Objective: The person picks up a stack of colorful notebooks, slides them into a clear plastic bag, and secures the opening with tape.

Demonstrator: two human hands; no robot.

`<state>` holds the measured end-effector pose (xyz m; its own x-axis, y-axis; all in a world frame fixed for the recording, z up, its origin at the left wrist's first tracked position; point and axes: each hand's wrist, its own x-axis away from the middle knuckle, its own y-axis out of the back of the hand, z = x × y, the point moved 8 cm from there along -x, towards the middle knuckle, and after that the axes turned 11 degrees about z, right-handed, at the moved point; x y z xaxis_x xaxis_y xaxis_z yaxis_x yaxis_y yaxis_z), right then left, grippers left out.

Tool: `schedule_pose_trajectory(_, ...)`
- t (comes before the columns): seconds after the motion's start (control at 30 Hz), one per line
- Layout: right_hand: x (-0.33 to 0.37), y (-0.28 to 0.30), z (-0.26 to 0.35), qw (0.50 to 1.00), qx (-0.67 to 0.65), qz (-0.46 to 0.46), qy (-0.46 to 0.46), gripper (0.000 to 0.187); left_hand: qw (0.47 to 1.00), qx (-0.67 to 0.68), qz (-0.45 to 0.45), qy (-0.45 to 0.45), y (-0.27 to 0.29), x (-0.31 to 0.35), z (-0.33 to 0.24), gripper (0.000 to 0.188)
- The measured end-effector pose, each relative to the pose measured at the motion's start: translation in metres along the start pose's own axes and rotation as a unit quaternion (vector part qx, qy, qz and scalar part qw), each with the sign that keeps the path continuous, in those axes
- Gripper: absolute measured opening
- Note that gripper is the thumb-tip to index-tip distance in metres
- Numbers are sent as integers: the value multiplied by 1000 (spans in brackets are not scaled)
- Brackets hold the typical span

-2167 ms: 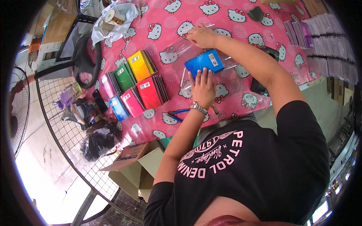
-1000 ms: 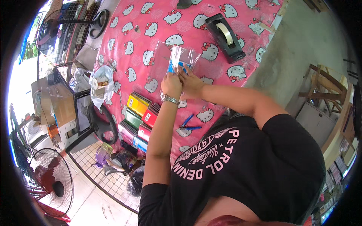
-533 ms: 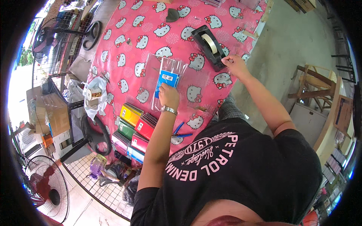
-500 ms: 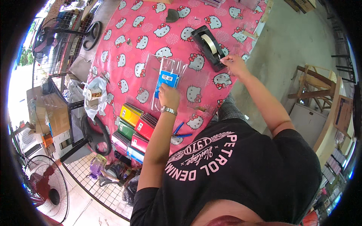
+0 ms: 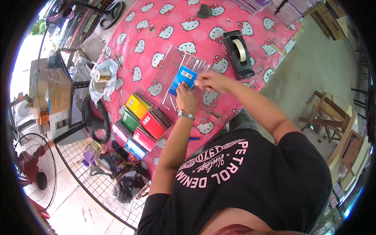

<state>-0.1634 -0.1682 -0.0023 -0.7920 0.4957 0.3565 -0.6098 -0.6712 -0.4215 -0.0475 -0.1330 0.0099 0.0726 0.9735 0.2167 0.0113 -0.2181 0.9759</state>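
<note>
A small blue spiral notebook (image 5: pixel 182 76) lies in a clear plastic sleeve (image 5: pixel 167 65) on the pink tablecloth. Fingers of my left hand (image 5: pixel 185 95) are closed on the notebook's lower part, holding it down. From the right, my right hand (image 5: pixel 211 81) pinches a small whitish piece of tape (image 5: pixel 195 83) at the notebook's right edge; the fingers partly hide it. Beyond that hand stands a black tape dispenser (image 5: pixel 246 71) with a roll of tape. Left of my left forearm lie several spiral notebooks, among them a yellow one (image 5: pixel 138 105), a red one (image 5: pixel 152 122) and a green one (image 5: pixel 130 120).
A blue-handled tool (image 5: pixel 194 138) shows beside my shirt at the table edge. A white plastic bag (image 5: pixel 102 87) hangs at the table's left side near cardboard boxes (image 5: pixel 55 86). A fan (image 5: pixel 37 168) stands lower left. Purple-edged stacks (image 5: pixel 252 5) lie at the far edge.
My right hand has left the tape dispenser and come left to the blue notebook. My left hand stays on the notebook. The whole view has shifted somewhat.
</note>
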Motion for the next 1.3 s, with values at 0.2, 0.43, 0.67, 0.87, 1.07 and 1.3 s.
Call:
schedule_pose_trajectory(0.2,-105,-10,49,773,610,173,13,23,994,95,-57,-5,8,9,3,41)
schedule_pose_trajectory(0.43,-109,-17,52,679,706,178,-92,32,988,120,-93,22,-4,19,7,38)
schedule_pose_trajectory(0.67,-118,-7,109,626,770,32,115,30,981,94,-134,104,-1,51,11,52)
schedule_pose_trajectory(0.87,-137,-36,65,680,676,273,-79,56,973,135,-148,116,13,29,11,49)
schedule_pose_trajectory(1.07,-58,-53,101,866,391,230,-210,78,845,508,-160,51,39,88,79,44)
schedule_pose_trajectory(1.3,3,-47,11,981,-48,113,-149,65,591,798,-50,107,-6,103,83,43)
